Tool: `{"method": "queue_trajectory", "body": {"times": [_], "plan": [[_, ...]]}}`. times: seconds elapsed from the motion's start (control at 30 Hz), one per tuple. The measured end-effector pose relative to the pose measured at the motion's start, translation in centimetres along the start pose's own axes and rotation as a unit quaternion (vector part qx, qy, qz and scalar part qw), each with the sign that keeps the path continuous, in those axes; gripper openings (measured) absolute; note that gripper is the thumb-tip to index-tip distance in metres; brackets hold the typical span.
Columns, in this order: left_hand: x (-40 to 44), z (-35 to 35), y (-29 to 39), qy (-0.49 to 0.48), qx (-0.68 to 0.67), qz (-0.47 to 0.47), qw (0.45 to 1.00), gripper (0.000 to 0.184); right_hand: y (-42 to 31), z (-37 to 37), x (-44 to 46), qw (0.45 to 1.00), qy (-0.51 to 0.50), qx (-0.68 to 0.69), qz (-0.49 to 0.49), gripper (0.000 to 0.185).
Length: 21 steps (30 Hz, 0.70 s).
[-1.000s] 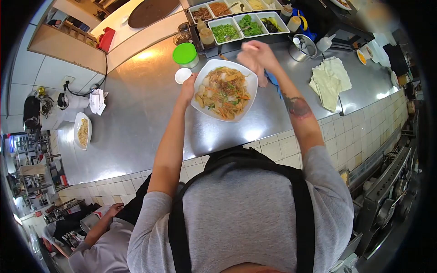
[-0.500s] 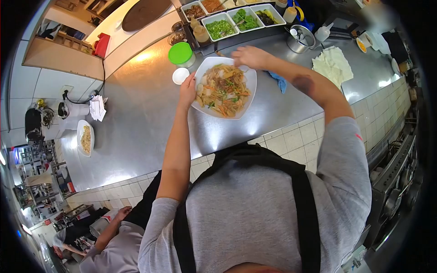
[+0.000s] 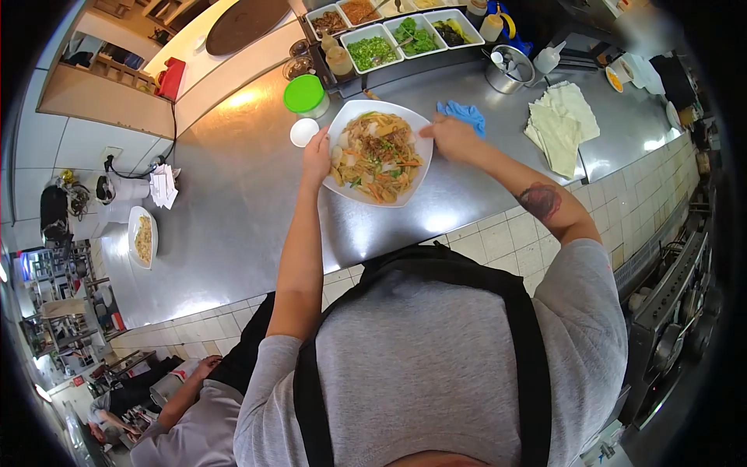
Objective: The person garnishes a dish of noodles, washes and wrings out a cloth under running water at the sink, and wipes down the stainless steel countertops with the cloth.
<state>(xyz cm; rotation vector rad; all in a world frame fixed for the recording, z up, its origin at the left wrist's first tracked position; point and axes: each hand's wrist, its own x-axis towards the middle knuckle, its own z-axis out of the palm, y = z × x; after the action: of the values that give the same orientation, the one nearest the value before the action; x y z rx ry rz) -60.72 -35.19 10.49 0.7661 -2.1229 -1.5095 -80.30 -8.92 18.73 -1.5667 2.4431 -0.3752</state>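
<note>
A white squarish bowl [image 3: 333,185] of noodles with vegetables [image 3: 379,156] is over the steel counter in front of me. My left hand [image 3: 316,158] grips its left rim. On the other side my right hand [image 3: 453,138] is at the upper right rim, fingers bent together, one fingertip at the edge; whether it pinches anything is hidden. A blue cloth [image 3: 464,115] lies just beyond that hand. Near the bowl's upper left are a small white dish [image 3: 304,132] and a tub with a green lid [image 3: 303,94].
Trays of greens [image 3: 372,51] and sauce bottles line the counter's back. A metal pot [image 3: 510,68] and pale cloths [image 3: 562,124] are at the right. Another bowl [image 3: 143,237] stands at the left. A co-worker [image 3: 191,424] is at the lower left.
My right hand has moved from beyond the bowl, across its upper edge, to its right rim. My left hand has stayed on the left rim.
</note>
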Motion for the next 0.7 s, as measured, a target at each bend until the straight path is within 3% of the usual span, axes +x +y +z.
{"method": "queue_trajectory", "body": {"times": [0.07, 0.1, 0.17, 0.2, 0.27, 0.3, 0.37, 0.4, 0.43, 0.47, 0.5, 0.57, 0.6, 0.63, 0.7], "plan": [[-0.2, 0.2, 0.0, 0.001, -0.020, -0.011, 1.000, 0.032, -0.4, 0.7, -0.3, 0.990, -0.142, 0.026, 0.003, 0.031], [-0.3, 0.2, 0.2, -0.002, -0.026, -0.016, 1.000, 0.032, 0.8, 1.5, 0.2, 0.989, -0.142, 0.026, 0.002, 0.031], [-0.5, 0.1, 0.4, -0.002, -0.031, -0.020, 0.999, 0.032, 4.3, 2.9, 1.3, 0.915, -0.169, 0.366, 0.019, 0.030], [-0.7, 0.1, 0.5, 0.008, -0.025, -0.014, 1.000, 0.032, 4.3, 1.0, 0.9, 0.915, -0.171, 0.365, 0.016, 0.030], [-1.6, 0.0, 0.6, 0.024, -0.018, -0.010, 0.999, 0.032, 4.9, -2.9, 0.1, 0.822, -0.047, 0.543, 0.165, 0.030], [-2.3, -0.1, 0.8, 0.039, 0.004, -0.007, 0.999, 0.032, 6.5, -2.4, -0.1, 0.822, -0.051, 0.543, 0.161, 0.030], [-4.4, -0.4, 1.1, 0.057, 0.028, -0.004, 0.998, 0.032, 9.5, -0.9, 0.0, 0.905, -0.043, 0.419, 0.069, 0.029], [-6.0, -0.4, 1.2, 0.091, 0.060, -0.001, 0.994, 0.033, 7.8, -2.1, -0.4, 0.905, -0.045, 0.418, 0.066, 0.029], [-7.6, -0.3, 1.4, 0.126, 0.090, 0.003, 0.988, 0.033, 6.1, -3.4, -1.4, 0.981, -0.010, 0.138, 0.133, 0.027], [-9.3, -0.1, 1.5, 0.158, 0.107, -0.008, 0.982, 0.032, 4.8, -4.5, -1.8, 0.969, 0.030, -0.155, 0.187, 0.027], [-11.1, 0.3, 1.6, 0.190, 0.124, -0.019, 0.974, 0.032, 5.1, -4.1, -1.5, 0.970, 0.032, -0.157, 0.181, 0.027], [-14.2, 0.9, 2.8, 0.283, 0.153, -0.016, 0.947, 0.033, 5.8, -2.3, -0.8, 0.887, 0.111, -0.306, 0.329, 0.026], [-15.2, 0.7, 2.9, 0.288, 0.156, -0.018, 0.945, 0.033, 4.7, -2.8, -0.1, 0.879, 0.162, -0.312, 0.323, 0.023], [-16.2, 0.4, 3.0, 0.312, 0.156, -0.035, 0.936, 0.032, 4.2, -2.4, 1.3, 0.881, 0.160, -0.310, 0.319, 0.023], [-17.7, -0.6, 2.4, 0.339, 0.158, -0.057, 0.926, 0.032, 3.5, -1.2, 5.0, 0.967, 0.117, -0.143, 0.174, 0.019]]}}
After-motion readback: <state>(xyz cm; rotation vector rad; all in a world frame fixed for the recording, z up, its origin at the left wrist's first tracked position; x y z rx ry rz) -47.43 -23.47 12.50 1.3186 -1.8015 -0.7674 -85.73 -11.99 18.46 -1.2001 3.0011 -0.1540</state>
